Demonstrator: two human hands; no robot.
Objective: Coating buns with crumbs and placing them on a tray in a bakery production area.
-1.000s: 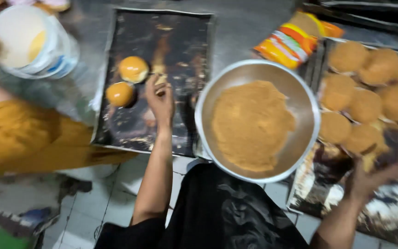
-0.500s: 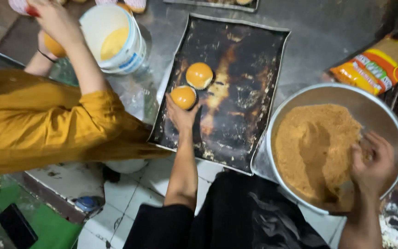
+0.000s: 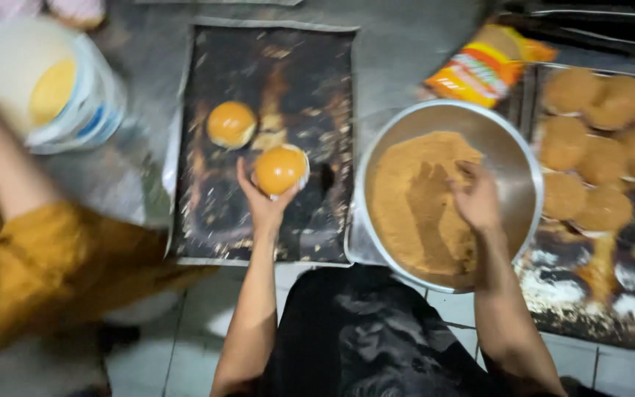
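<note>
On the dark baking tray [image 3: 207, 220] at table [image 3: 406, 51] centre: left hand [image 3: 262, 202] cupped under an orange glazed ball [image 3: 279, 170], fingers clamped round its lower half, ball just off or barely on the tray, cannot tell which. Second glazed ball [image 3: 231, 124] just beside it, up-left, resting on the tray, apart from the hand.

To the right, in the steel bowl [image 3: 523, 162]: right hand [image 3: 477, 202] down in the brown crumbs [image 3: 406, 198], fingers curled together and partly buried; holding a pinch or nothing, cannot tell.

Further right, second tray [image 3: 589, 294] loaded with crumb-coated balls [image 3: 589, 147], packed touching. Orange packet [image 3: 479, 70] above the bowl. White tub of yellow batter [image 3: 45, 84] top left, another person's arm in a mustard sleeve [image 3: 45, 272] across it, blurred.

Step in hand, by judgement: picking up a glazed ball for crumbing, crumbs being loosened meanwhile.

Next move likely needs: light grip so the wet glaze stays intact, lift over the bowl rim without clipping it, drop onto the crumb bed, right hand clear of the landing spot first. Risk: slippery surface, ball rolling off the palm.
</note>
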